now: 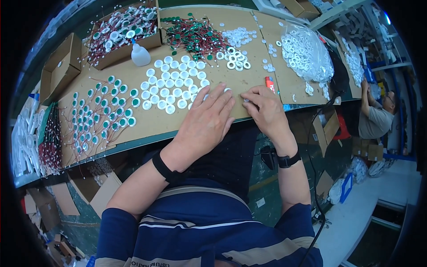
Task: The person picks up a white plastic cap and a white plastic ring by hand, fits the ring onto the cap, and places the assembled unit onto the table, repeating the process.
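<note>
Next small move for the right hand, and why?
I'd probably ease the right hand slightly left, toward the white disc peeking out beside the left hand. The right fingers are bent in toward the thumb near that disc, while the left hand partly covers the near edge of the disc group. Whether the right hand holds anything is unclear.
</note>
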The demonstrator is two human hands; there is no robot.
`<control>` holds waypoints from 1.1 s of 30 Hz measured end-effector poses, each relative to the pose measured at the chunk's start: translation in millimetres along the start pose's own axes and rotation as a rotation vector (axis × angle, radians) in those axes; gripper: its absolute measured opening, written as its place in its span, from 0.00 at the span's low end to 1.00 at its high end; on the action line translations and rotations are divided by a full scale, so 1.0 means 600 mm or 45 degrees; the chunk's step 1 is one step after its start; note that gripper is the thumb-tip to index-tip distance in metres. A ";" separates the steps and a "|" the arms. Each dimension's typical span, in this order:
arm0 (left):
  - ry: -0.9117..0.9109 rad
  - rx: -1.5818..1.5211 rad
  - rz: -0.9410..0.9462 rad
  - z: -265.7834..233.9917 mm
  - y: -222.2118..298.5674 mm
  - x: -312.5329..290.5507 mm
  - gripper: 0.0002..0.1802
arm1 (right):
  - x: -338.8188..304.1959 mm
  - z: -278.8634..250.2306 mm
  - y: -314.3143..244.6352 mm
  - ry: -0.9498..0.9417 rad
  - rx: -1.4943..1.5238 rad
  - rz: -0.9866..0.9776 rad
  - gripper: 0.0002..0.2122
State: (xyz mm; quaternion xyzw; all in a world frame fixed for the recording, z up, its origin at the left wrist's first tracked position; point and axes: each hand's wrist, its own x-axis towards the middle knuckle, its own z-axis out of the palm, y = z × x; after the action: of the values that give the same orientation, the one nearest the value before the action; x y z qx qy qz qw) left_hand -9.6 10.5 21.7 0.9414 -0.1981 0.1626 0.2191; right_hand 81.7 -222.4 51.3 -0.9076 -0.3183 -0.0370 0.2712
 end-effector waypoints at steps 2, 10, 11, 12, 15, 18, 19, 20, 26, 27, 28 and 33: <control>0.010 -0.006 0.000 0.000 0.000 -0.001 0.28 | 0.000 -0.009 -0.006 -0.016 0.025 -0.001 0.14; 0.024 -0.030 0.028 0.000 -0.001 -0.002 0.27 | -0.007 -0.013 -0.008 -0.025 0.021 0.057 0.14; 0.021 -0.034 0.038 0.001 -0.001 -0.002 0.27 | -0.008 -0.013 -0.008 -0.026 0.016 0.080 0.14; 0.018 -0.038 0.047 0.001 -0.001 -0.002 0.27 | -0.008 -0.013 -0.008 -0.027 0.016 0.080 0.14; 0.048 -0.079 0.046 0.001 -0.001 -0.002 0.26 | -0.005 -0.013 -0.009 -0.036 0.029 0.114 0.13; 0.103 -0.120 0.025 -0.004 -0.003 -0.004 0.25 | -0.005 -0.013 -0.007 -0.039 0.014 0.094 0.12; 0.144 -0.140 0.005 -0.006 -0.004 -0.004 0.25 | -0.005 -0.013 -0.006 -0.040 0.006 0.084 0.12; 0.185 -0.160 -0.016 -0.008 -0.004 -0.005 0.24 | -0.005 -0.014 -0.005 -0.041 0.007 0.084 0.12; 0.229 -0.160 -0.037 -0.004 -0.004 -0.008 0.23 | -0.004 -0.013 -0.002 -0.054 0.013 0.081 0.12; 0.232 -0.159 -0.037 -0.003 -0.004 -0.007 0.22 | -0.003 -0.013 -0.002 -0.050 0.014 0.077 0.12; 0.234 -0.157 -0.038 -0.003 -0.004 -0.007 0.22 | -0.004 -0.014 -0.003 -0.052 0.015 0.077 0.12; 0.271 -0.170 -0.053 -0.004 -0.007 -0.006 0.21 | -0.004 -0.022 -0.007 -0.083 0.088 0.115 0.12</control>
State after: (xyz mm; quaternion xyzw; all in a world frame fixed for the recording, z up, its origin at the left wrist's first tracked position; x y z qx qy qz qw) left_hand -11.3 15.9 20.7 0.9061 -0.1644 0.2435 0.3045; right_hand 78.4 -227.7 64.0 -0.9119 -0.2867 0.0159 0.2932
